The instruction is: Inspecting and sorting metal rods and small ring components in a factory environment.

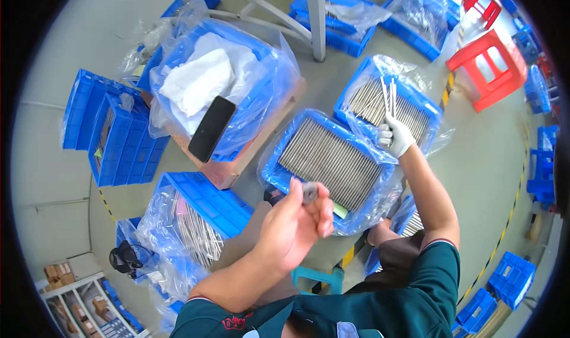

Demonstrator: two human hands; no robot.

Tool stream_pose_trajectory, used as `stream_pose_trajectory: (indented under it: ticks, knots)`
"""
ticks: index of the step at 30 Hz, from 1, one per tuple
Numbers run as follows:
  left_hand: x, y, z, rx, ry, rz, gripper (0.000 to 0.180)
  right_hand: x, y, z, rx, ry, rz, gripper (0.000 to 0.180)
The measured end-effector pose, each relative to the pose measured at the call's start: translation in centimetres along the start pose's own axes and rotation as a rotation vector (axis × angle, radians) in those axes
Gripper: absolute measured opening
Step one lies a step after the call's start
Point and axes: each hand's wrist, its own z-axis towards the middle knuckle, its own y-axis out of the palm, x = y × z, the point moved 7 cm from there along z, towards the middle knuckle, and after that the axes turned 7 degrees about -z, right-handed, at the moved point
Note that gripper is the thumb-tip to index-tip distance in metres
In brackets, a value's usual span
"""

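Observation:
My bare left hand (297,222) is raised in front of me, fingers pinched on a small grey ring-shaped metal part (309,192). My right hand (393,135), in a white glove, reaches out to the right and grips a few thin metal rods (389,96) that stick up from it. It hovers over a blue crate (415,97) lined with clear plastic and filled with rows of the same rods. A second blue crate (285,178) full of rods lies just left of it, below my left hand.
A third rod crate (205,204) sits lower left. A plastic-lined blue bin (261,100) with white cloth and a black phone (211,128) rests on a wooden box. Stacked blue crates (116,139) stand left, red stools (490,68) upper right, a teal stool (317,277) under me.

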Motion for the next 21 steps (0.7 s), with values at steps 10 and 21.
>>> stream_pose_trajectory:
  ticks: [10,21]
  knots:
    - [-1.7,-3.3,2.3,0.199,0.212,-0.093,0.035,5.3,23.3,-21.6,-0.342,-0.569,-0.190,0.013]
    - [0.0,-3.1,1.5,-0.095,0.272,-0.355,0.039,13.6,25.0,-24.5,-0.078,-0.786,-0.338,0.013]
